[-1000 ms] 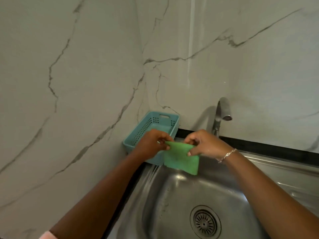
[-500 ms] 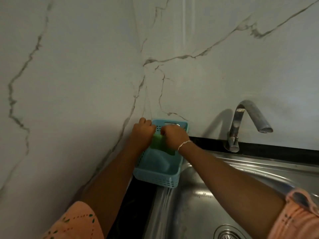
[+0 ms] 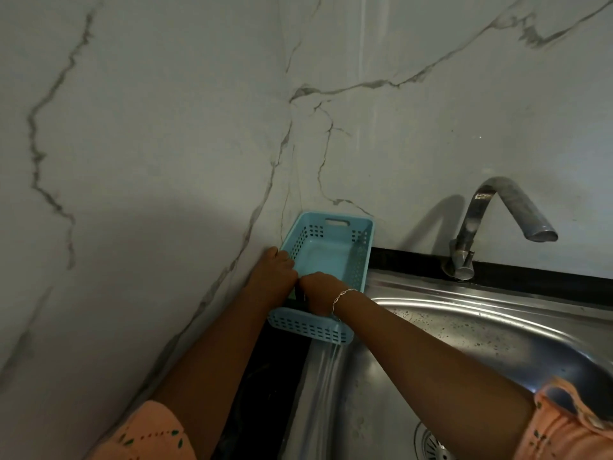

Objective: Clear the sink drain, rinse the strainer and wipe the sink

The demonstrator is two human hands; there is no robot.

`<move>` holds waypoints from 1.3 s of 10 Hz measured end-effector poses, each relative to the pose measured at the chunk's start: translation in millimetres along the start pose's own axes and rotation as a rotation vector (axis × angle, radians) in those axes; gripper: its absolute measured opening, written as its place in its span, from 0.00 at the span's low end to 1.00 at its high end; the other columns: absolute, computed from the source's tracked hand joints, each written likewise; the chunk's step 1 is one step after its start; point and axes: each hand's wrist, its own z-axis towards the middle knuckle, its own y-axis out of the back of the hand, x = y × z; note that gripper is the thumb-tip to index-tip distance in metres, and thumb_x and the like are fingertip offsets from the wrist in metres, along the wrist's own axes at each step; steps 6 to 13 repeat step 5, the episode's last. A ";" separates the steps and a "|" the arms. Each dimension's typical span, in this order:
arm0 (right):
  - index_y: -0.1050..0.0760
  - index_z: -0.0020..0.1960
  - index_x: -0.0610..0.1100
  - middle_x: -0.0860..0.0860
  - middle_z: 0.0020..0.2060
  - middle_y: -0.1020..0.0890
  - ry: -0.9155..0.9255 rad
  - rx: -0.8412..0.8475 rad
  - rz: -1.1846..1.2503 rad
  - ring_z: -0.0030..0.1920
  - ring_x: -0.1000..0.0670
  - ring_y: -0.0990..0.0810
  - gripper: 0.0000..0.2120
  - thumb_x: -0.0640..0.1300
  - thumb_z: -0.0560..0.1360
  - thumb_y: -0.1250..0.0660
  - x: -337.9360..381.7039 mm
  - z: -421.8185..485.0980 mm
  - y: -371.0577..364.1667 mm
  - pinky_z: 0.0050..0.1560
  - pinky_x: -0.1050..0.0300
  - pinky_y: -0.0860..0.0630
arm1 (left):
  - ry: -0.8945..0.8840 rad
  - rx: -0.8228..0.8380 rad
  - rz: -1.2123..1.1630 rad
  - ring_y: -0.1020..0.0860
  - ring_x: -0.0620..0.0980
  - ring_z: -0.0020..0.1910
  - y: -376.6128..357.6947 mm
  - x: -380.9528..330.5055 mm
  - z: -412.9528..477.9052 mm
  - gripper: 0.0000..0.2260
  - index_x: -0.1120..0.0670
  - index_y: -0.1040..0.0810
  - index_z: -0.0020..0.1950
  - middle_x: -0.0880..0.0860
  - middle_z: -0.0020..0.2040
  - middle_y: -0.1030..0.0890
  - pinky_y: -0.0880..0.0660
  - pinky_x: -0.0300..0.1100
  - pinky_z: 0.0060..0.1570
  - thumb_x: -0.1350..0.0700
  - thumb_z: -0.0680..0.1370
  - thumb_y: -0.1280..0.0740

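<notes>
While the marble wall (image 3: 149, 161) fills most of the view, the steel sink (image 3: 481, 343) lies below right, its basin speckled with drops, the strainer (image 3: 431, 443) seated in the drain at the bottom edge. A tap (image 3: 491, 224) stands behind, not running. On the dark surface (image 3: 272, 376) in the corner sits a blue basket (image 3: 331, 250). Both hands reach into its near end: the left hand (image 3: 275, 273) and the right hand (image 3: 316, 292) are curled shut over something tucked there, only a green sliver showing; what it is I cannot tell. Judging by this, wiping looks finished and putting-away is in hand; next calls for letting go and lifting clear of the basket rim.
</notes>
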 end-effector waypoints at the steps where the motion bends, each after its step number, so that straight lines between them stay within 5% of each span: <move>1: 0.27 0.62 0.36 0.37 0.59 0.22 0.016 0.097 0.051 0.58 0.40 0.23 0.15 0.37 0.76 0.39 3.6 0.2 -1.1 0.57 0.51 0.27 | -0.009 0.208 -0.085 0.27 0.55 0.58 -9.5 0.9 3.5 0.10 0.58 0.20 0.51 0.55 0.53 0.19 0.39 0.48 0.66 0.58 0.72 0.34; 3: 0.28 0.64 0.38 0.40 0.62 0.24 0.013 0.111 0.081 0.61 0.41 0.25 0.17 0.37 0.76 0.39 4.0 -6.0 1.2 0.59 0.54 0.29 | 0.023 0.179 -0.108 0.30 0.58 0.60 -9.1 0.9 1.1 0.11 0.61 0.22 0.54 0.58 0.55 0.22 0.44 0.50 0.68 0.62 0.73 0.39; 5: 0.28 0.61 0.37 0.38 0.57 0.25 -0.090 -0.317 0.001 0.58 0.38 0.26 0.15 0.37 0.75 0.38 -12.0 -39.7 10.1 0.57 0.46 0.26 | 0.306 -0.147 -0.401 0.32 0.57 0.66 3.8 -20.3 -4.9 0.15 0.60 0.27 0.60 0.60 0.60 0.23 0.48 0.54 0.72 0.61 0.74 0.39; 13: 0.28 0.61 0.37 0.38 0.57 0.25 -0.090 -0.317 0.001 0.58 0.38 0.26 0.15 0.37 0.75 0.38 -12.0 -39.7 10.1 0.57 0.46 0.26 | 0.306 -0.147 -0.401 0.32 0.57 0.66 3.8 -20.3 -4.9 0.15 0.60 0.27 0.60 0.60 0.60 0.23 0.48 0.54 0.72 0.61 0.74 0.39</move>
